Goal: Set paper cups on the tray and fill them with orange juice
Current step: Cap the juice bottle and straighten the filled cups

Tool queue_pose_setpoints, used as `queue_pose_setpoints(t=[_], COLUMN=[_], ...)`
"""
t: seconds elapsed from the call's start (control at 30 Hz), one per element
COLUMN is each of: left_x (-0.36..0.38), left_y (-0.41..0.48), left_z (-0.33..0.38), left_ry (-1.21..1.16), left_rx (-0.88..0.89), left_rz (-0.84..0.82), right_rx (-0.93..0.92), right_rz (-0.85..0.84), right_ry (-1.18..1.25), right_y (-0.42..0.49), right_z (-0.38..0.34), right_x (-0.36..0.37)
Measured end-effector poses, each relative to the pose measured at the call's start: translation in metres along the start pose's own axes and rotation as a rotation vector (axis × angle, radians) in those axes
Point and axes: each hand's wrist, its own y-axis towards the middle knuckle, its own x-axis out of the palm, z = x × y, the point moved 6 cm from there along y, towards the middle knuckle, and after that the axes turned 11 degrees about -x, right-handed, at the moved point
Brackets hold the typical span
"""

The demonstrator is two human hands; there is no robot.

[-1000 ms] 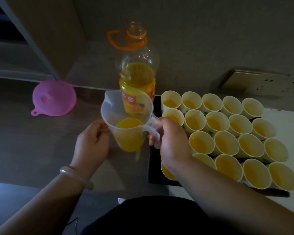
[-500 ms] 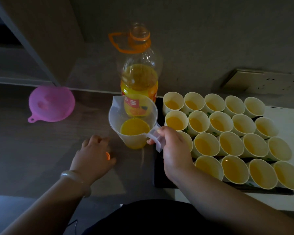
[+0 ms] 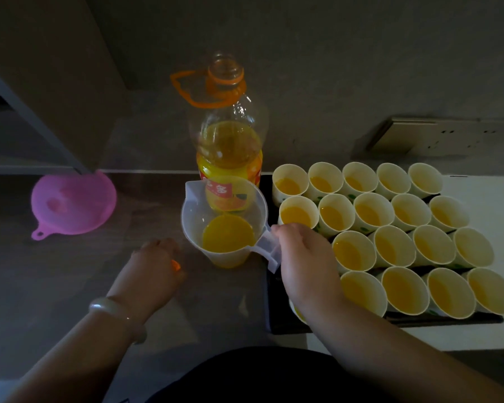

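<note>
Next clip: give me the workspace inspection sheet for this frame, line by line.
Surface: dark countertop; a white surface lies under and right of the tray.
Job's things: black tray packed with paper cups, juice visible in most; measuring jug part full, standing left of the tray; uncapped juice bottle behind it.
Clutter: pink funnel at far left.
Hands: right hand grips the jug's handle; left hand knuckles-up on the countertop, a small orange thing at its thumb side, grip unclear.
Cables: nothing seen.
Surroundings: grey wall, socket panel behind the tray, bracelet on the left wrist.
</note>
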Motion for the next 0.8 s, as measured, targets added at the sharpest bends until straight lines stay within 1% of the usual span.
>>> queue_pose_setpoints(t=[0.07,0.13,0.2,0.27,0.4,0.47,0.53,0.6,0.73,0.8], left_x=[-0.024,-0.052,-0.083,-0.112,-0.154,-0.164,-0.166,-0.163,-0.149,-0.148], left_y=[-0.001,-0.003,-0.01,-0.019,-0.037,-0.046,-0.054,-0.059,-0.058,-0.058], left_z=[0.006,0.014,0.024,0.033,0.054,0.067,0.083,0.097,0.115,0.119], left_ry=[-0.031,-0.064,-0.093,-0.117,-0.26,-0.38,-0.521,-0.665,-0.892,-0.963], left_rx=[0.016,0.064,0.132,0.185,0.268,0.299,0.339,0.352,0.372,0.389], left_rz=[0.042,0.122,0.215,0.267,0.344,0.366,0.363,0.323,0.131,0.064], right_rx=[-0.107,-0.182,-0.215,-0.237,-0.302,-0.359,-0.399,-0.433,-0.53,-0.548], right_rz=[0.038,0.09,0.13,0.143,0.109,0.035,-0.083,-0.182,-0.267,-0.289], right_ry=[0.0,0.015,0.021,0.021,0.1,0.176,0.236,0.279,0.413,0.449], right_y=[0.001,0.002,0.004,0.005,0.005,0.006,0.008,0.012,0.026,0.03], right_z=[-0.008,-0.012,-0.016,-0.024,-0.046,-0.059,-0.069,-0.078,-0.094,-0.099], right_x=[-0.004,-0.007,-0.01,-0.01,-0.004,0.001,0.009,0.017,0.025,0.026])
